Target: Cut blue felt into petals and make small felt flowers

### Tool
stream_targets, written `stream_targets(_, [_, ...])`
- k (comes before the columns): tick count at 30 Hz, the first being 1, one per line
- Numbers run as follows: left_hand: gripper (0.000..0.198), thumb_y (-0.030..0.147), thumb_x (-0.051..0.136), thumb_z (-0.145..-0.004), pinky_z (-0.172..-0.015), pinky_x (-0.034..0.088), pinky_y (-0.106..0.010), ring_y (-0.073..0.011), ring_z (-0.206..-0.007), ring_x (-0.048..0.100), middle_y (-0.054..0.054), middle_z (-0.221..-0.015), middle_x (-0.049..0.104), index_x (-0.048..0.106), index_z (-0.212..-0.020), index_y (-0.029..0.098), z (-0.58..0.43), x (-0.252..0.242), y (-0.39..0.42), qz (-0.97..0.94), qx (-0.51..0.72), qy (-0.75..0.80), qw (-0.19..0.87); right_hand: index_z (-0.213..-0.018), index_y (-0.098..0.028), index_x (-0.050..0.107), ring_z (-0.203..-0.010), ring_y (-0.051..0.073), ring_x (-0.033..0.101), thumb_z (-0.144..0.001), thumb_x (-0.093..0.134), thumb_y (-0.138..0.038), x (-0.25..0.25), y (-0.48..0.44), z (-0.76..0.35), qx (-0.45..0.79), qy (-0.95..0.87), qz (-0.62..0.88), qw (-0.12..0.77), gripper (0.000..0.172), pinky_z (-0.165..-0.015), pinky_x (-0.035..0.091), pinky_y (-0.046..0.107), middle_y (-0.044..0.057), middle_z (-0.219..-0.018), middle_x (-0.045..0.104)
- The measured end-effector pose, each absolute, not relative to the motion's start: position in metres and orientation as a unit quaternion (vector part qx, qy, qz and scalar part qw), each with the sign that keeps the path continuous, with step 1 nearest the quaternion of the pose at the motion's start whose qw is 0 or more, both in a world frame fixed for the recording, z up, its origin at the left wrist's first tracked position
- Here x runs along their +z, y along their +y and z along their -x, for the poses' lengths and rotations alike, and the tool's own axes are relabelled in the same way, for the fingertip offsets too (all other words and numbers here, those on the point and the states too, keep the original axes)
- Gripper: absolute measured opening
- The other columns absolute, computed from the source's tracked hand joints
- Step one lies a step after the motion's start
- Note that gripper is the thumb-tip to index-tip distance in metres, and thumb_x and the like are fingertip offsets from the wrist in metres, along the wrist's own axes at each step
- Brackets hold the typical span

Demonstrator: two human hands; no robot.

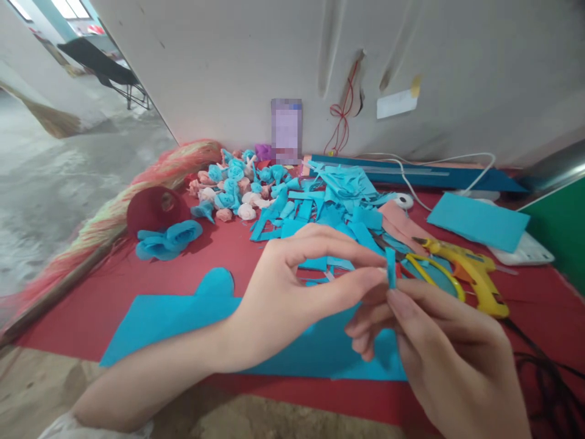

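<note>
Between the fingertips of both hands is a narrow blue paper strip [390, 268], held nearly upright. My left hand [311, 274] pinches its upper part between thumb and forefinger. From below, my right hand [443, 341] grips the lower end with thumb and fingers closed. Under both hands a large blue paper sheet [178, 323] lies along the front of the red tabletop [114, 277]. A rounded blue paper piece [217, 286] rests at its upper edge. Blue paper scraps [320, 210] are heaped just beyond my hands.
A yellow glue gun [479, 274] and yellow-handled scissors [434, 274] lie at the right, near folded blue paper [478, 219]. Pink, white and blue paper flowers [233, 183] are piled behind. Left are a red cone [153, 210], blue paper roses [169, 239] and a long broom [105, 213].
</note>
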State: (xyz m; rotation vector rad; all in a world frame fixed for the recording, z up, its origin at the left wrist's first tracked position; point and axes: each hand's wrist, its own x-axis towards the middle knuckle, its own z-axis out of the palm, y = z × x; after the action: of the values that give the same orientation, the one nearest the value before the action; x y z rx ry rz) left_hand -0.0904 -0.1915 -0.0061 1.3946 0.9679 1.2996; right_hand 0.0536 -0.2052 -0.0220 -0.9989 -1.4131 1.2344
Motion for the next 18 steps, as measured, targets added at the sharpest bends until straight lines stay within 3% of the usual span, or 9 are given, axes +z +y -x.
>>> stream_targets(8, [0.002,0.021,0.067,-0.069,-0.067,0.046,-0.026,-0.0145,-0.078,0.057,0.000,-0.071,0.065,0.068,-0.068,0.021,0.0903,-0.0049,-0.1904,-0.562,0.535,0.394,0.492,-0.066,-0.021,0.065,-0.040,0.016,0.055,-0.075,0.055,-0.046,-0.0217,-0.2021,-0.0422,0.448,-0.593,0.453,0.493,0.029,-0.030,0.046,0.024,0.002,-0.047,0.058])
stream_targets(18, [0.006,0.020,0.067,-0.069,-0.071,0.045,-0.029,-0.0144,-0.074,0.057,0.000,-0.064,0.064,0.067,-0.063,0.021,0.0906,-0.0041,-0.1883,-0.568,0.540,0.399,0.476,-0.077,-0.021,0.060,-0.044,0.009,0.060,-0.084,0.051,-0.022,-0.0222,-0.2059,-0.0517,0.516,-0.584,0.409,0.474,0.012,-0.041,0.052,0.013,-0.003,-0.057,0.065])
